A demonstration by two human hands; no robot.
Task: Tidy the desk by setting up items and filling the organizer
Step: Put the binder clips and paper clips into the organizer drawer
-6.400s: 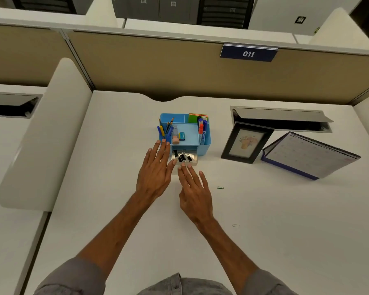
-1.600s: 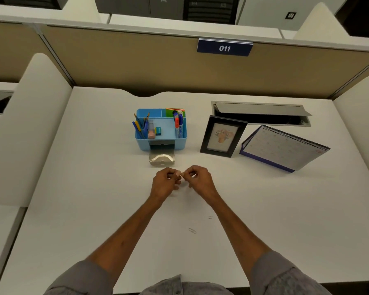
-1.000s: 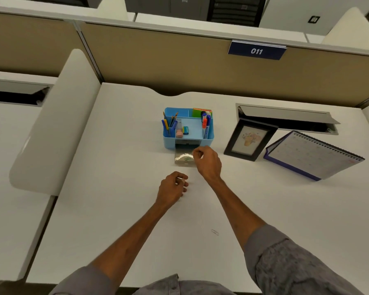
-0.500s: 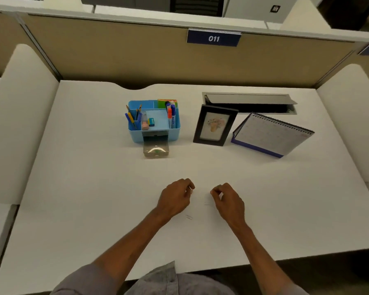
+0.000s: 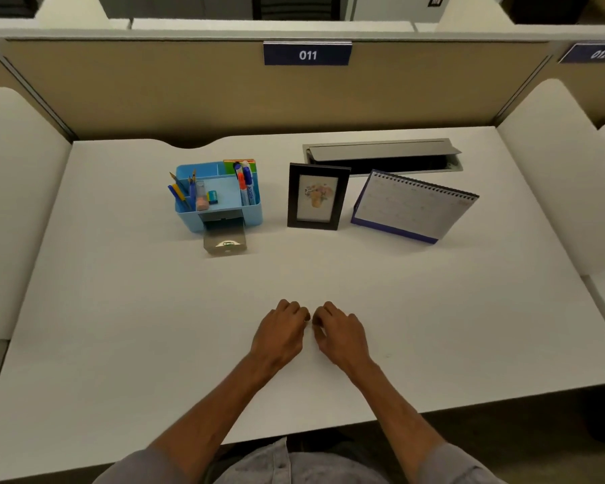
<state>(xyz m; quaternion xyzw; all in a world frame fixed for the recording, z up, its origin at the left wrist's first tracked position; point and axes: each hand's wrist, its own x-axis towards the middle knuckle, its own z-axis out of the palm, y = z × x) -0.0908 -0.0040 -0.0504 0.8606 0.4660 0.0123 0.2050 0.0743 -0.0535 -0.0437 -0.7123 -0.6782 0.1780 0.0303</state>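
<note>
Organizer has its drawer pulled out, contents unclear. Left hand and right hand curl on the desk, fingertips hidden; any pinch cannot be told

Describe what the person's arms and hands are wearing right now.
The left hand and right hand are bare: no gloves, rings or watch visible. The left grey fabric sleeve and right grey fabric sleeve end near the elbows, forearms uncovered.
</note>
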